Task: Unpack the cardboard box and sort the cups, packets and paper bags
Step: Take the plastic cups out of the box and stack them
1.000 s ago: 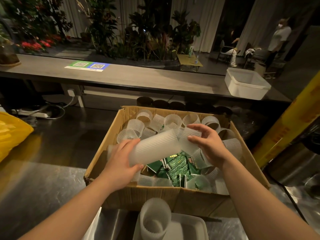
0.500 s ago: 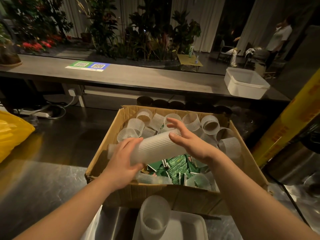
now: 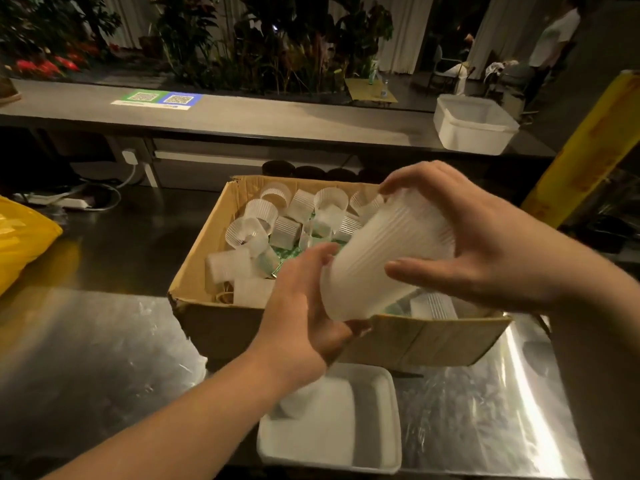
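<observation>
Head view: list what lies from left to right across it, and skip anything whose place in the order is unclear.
In order: yellow bag → left hand → stack of cups → right hand → yellow post. The cardboard box spans behind both hands, so it is skipped.

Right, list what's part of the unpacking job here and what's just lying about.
Job: stack of cups held by left hand and right hand; loose cups and green packets in the cardboard box; white tray in front.
Lying about: yellow bag, white tub, QR sign, power strip.
</observation>
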`<state>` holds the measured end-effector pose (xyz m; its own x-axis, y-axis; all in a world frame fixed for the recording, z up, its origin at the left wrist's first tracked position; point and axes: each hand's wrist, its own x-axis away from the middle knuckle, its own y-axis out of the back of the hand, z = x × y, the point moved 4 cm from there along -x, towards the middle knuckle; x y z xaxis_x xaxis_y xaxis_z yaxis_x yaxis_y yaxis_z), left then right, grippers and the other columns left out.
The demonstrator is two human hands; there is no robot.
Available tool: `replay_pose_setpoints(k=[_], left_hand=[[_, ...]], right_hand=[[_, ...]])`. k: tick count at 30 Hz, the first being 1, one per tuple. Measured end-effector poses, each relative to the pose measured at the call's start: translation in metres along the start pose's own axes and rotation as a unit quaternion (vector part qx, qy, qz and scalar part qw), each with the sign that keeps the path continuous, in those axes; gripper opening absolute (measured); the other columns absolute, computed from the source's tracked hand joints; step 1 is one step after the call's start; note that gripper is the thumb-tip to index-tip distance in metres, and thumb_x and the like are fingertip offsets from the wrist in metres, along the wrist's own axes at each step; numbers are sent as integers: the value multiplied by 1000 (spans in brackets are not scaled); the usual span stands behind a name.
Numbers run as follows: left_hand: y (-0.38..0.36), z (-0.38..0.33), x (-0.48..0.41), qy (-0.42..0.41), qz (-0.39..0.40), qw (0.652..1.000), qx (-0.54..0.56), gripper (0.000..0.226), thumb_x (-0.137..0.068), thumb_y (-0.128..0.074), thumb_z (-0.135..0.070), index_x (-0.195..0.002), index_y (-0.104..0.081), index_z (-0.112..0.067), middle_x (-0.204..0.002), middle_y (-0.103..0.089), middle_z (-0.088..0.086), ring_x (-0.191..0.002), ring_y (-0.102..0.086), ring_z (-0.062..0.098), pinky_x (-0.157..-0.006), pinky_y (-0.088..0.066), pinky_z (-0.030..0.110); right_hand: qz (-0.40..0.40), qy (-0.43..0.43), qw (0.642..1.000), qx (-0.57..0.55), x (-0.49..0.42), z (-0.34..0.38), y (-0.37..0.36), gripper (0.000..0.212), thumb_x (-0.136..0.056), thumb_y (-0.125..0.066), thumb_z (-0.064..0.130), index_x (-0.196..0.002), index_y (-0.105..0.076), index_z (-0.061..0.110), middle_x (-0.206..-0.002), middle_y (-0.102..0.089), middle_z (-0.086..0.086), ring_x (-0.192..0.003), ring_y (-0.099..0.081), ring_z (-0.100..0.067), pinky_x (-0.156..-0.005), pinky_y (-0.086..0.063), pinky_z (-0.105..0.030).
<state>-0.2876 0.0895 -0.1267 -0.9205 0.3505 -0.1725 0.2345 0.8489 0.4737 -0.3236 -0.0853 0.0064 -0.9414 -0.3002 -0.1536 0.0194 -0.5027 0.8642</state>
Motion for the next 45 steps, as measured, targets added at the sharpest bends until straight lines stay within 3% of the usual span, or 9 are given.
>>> replay_pose_setpoints(k=[9,16,21,24,26,29,36,41,45], left_hand=[[-95,35,66,149,66,986,20,71,-52,-80,-48,-112,-42,-50,-116,-61,-17,-108,-61,10,-91,-55,43],[-130,76,71,293,85,952,-13,55,-80,-79,-27,-117,-41,-40,-115,-58,-9,-106,-58,15,-96,-53,41],[-131,85,79,394,105,905,119,8,-108,-45,-14,-107,-47,-22,-92,-52,-2,-80,-49,11,-87,-46,32],[-138,89,81,470,72,867,148,9,-109,-43,-12,-110,-47,-21,-95,-55,1,-85,-52,15,-78,-43,31],[-142,90,78,498,82,850,150,24,-106,-50,-12,-128,-48,-20,-114,-59,5,-106,-56,22,-95,-47,36],[-145,100,75,517,96,837,152,40,-103,-55,-12,-141,-46,-22,-130,-57,7,-124,-52,28,-109,-42,43],[-147,101,68,522,58,819,233,24,-104,-45,-14,-126,-49,-23,-124,-62,10,-118,-58,35,-111,-46,52],[-102,41,63,424,49,876,224,38,-97,-42,5,-126,-55,-16,-104,-64,8,-99,-60,28,-100,-51,51],[-42,-12,31,305,26,898,316,36,-97,-46,15,-113,-62,-13,-112,-65,12,-110,-63,26,-97,-57,41]], right_hand=[[123,15,977,176,51,-16,-69,71,-83,-71,58,-140,-29,48,-134,-33,21,-114,-37,1,-90,-43,-14],[156,35,973,170,50,-59,-139,75,-79,-80,50,-140,-40,34,-139,-38,8,-124,-40,-12,-104,-47,-33],[208,44,956,203,46,-82,-172,75,-82,-81,42,-143,-40,29,-141,-40,1,-124,-40,-21,-104,-47,-39],[227,48,949,213,45,-89,-185,75,-85,-78,41,-147,-38,28,-142,-40,-2,-123,-40,-23,-101,-49,-41],[225,48,950,214,43,-92,-188,76,-86,-77,42,-148,-36,29,-144,-39,-1,-124,-41,-23,-98,-52,-42],[218,57,945,239,42,-92,-186,79,-86,-75,49,-151,-33,31,-147,-39,-1,-127,-42,-24,-95,-53,-42],[198,87,933,289,39,-83,-178,72,-90,-68,52,-151,-37,31,-146,-47,0,-131,-41,-24,-100,-47,-45],[146,56,969,192,17,-73,-130,56,-92,-65,53,-143,-53,31,-138,-56,9,-124,-49,-13,-104,-45,-35],[54,-75,995,40,-17,-92,-83,30,-95,-67,37,-124,-64,30,-111,-65,17,-98,-63,1,-90,-57,-27]])
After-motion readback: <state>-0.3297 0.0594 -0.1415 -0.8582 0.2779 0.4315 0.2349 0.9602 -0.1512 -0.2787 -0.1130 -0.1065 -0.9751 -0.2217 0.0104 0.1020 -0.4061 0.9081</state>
